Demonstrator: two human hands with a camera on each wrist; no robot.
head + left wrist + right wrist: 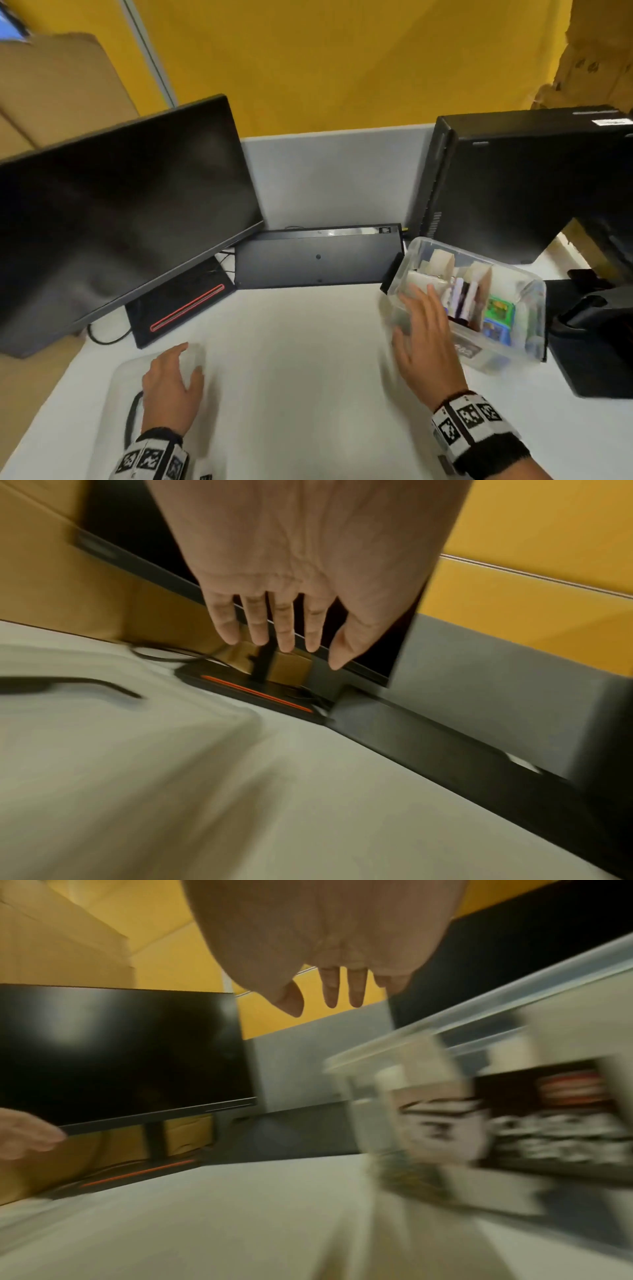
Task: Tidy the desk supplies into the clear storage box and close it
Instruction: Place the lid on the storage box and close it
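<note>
Reaching across the white desk [291,342], my right hand [424,337] hovered with straight, spread fingers at the near-left corner of the clear storage box [527,298]; whether it touched the wall I cannot tell. The box sat uncovered at the desk's right, its long axis running from far-left to near-right, wedged between the computer tower [513,178] behind and a black device [596,342] on its right. Bare desk lay open between my hands. My left hand [171,387] rested flat, fingers loose, on the clear lid [126,377] near the monitor [120,212] base. Only the right wrist view showed the packed supplies [441,1123] side-on, blurred.
</note>
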